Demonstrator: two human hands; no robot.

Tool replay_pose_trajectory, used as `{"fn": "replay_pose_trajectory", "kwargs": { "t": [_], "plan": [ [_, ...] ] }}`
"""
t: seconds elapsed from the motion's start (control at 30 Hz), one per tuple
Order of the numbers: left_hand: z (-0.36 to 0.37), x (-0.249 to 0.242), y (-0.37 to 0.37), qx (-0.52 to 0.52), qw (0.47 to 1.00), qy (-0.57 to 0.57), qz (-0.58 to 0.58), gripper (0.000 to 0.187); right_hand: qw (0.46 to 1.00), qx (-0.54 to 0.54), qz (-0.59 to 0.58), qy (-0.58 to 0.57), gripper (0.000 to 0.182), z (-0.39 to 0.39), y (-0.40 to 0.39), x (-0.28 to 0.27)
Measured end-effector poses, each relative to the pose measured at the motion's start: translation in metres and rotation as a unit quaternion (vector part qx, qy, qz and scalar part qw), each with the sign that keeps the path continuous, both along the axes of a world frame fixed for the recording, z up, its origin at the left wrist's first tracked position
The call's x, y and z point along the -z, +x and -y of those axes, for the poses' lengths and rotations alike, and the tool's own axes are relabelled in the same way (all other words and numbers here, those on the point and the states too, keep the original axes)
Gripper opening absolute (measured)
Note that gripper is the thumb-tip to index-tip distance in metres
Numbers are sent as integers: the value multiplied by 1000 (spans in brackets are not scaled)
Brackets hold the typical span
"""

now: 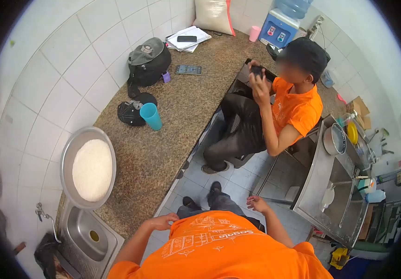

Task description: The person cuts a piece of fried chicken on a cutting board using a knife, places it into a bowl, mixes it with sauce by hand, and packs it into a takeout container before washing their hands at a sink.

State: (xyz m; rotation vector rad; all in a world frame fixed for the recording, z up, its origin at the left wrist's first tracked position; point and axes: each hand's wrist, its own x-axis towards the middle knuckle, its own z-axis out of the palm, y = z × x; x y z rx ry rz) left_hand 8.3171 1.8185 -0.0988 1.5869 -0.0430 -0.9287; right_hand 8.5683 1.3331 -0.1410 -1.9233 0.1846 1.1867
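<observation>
While both hands, left hand [163, 222] and right hand [256, 203], hang open and empty, the rice tray [68, 153] on the counter [182, 111] sits untouched.

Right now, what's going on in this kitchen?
The person in the orange shirt stands by the granite counter, left hand and right hand both empty, resting near the hips. Nearest the left hand is a metal tray of rice over a small sink. A seated co-worker holds a phone in both hands.
</observation>
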Motion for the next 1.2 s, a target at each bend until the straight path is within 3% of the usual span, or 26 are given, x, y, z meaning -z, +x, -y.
{"fn": "replay_pose_trajectory", "kwargs": {
  "t": [0.03, 0.07, 0.1, 0.13, 0.2, 0.23, 0.3, 0.33, 0.4, 0.47, 0.53, 0.57, 0.63, 0.7, 0.77, 0.8, 0.87, 0.9, 1.0, 1.03, 1.1, 1.13, 1.17, 1.2],
  "plan": [
    [1, -2, 5, 0, 1000, 0, -3, 40, 1000, 0, -3, 0, 31, 0, 2, 6],
    [6, -5, 10, 69, 984, 134, 91, 40, 1000, -8, -6, 5, 29, 1, 0, 12],
    [11, -7, 19, 134, 936, 266, 186, 40, 1000, -16, -4, 12, 27, 0, 3, 18],
    [26, -29, 39, 133, 935, 270, 187, 40, 1000, -18, -2, 15, 27, 7, 8, 31],
    [55, -88, 82, 177, 877, 445, -42, 46, 993, -105, 51, 5, 22, 31, 14, 65],
    [51, -68, 89, 172, 873, 453, -46, 46, 993, -109, 52, 15, 22, 38, 19, 76],
    [47, -13, 91, 281, 835, 467, -70, 50, 983, -147, 104, -21, 17, 47, 30, 94],
    [49, -16, 91, 295, 813, 502, 5, 47, 982, -156, 104, -12, 17, 43, 40, 98],
    [57, 19, 87, 281, 803, 525, 20, 45, 990, -115, -37, -70, 21, 40, 55, 97],
    [69, 33, 81, 274, 792, 544, 39, 42, 989, -126, -60, -48, 24, 35, 78, 92],
    [78, 32, 86, 204, 795, 571, 31, 36, 989, -121, -85, -28, 27, 27, 85, 88],
    [80, 19, 98, 208, 792, 573, 34, 36, 991, -92, -91, -16, 28, 24, 90, 88],
    [89, -25, 125, 88, 871, 482, -34, 34, 994, -36, -101, 4, 31, 20, 100, 88],
    [83, 18, 118, 137, 882, 445, -66, 36, 995, -59, -84, -3, 30, 18, 100, 82],
    [94, 1, 121, 164, 880, 435, 93, 42, 988, -56, -135, 58, 36, 24, 97, 81],
    [92, 9, 124, 162, 883, 431, 90, 42, 988, -84, -130, 0, 34, 23, 94, 83],
    [83, 18, 133, 247, 875, 298, 291, 47, 988, -86, -130, -7, 33, 30, 89, 75],
    [84, 16, 137, 243, 880, 291, 288, 47, 988, -89, -127, -15, 32, 37, 87, 68],
    [104, -81, 210, 560, 758, 323, 88, 52, 986, -110, -127, 17, 30, 58, 80, 51],
    [106, -60, 196, 551, 766, 320, 88, 52, 987, -81, -141, 15, 29, 63, 79, 46],
    [105, -4, 160, 298, 882, 366, 2, 86, 985, -62, -152, -56, 26, 64, 76, 40],
    [101, -28, 172, 381, 848, 354, 101, 77, 985, -63, -153, -57, 26, 68, 75, 43],
    [102, -18, 166, 381, 849, 352, 99, 77, 985, -69, -145, -61, 26, 70, 73, 46],
    [102, 1, 154, 355, 871, 324, 97, 59, 985, -76, -138, -65, 27, 74, 70, 54]
  ]
}}
